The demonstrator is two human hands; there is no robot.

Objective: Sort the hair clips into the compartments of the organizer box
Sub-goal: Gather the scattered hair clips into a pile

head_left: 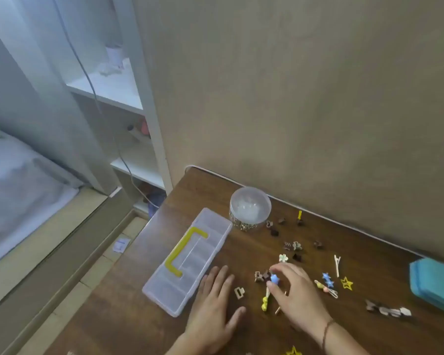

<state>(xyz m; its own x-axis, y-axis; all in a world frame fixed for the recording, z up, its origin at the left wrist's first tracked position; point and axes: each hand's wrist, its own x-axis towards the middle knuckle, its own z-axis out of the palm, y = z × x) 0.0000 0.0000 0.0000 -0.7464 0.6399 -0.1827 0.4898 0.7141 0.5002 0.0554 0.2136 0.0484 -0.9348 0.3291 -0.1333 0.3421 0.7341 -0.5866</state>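
Blue star clip [274, 278] is pinched at the fingertips of the right hand [296, 293], thumb and forefinger curled onto it, just off the wooden table [215, 188] or barely touching, can't tell which. Looks like a pick from the loose pile so it can go to the box. Organizer box [187, 262] sits at 9 o'clock from that clip, lid closed with the yellow handle [181, 252] on top, so no compartment is reachable yet; lid has to open first, my read. Left hand [215, 306] lies flat, fingers straight and spread, holding nothing, right beside the box's near corner, probably to steady or open it. Remaining clips scatter from 12 to 4 o'clock of the held one: brown claw clips [296, 257], a second blue star clip [327, 279], a yellow star clip [346, 283]. Round clear jar [250, 207] at 12 o'clock, teal case [433, 285] at 3 o'clock.
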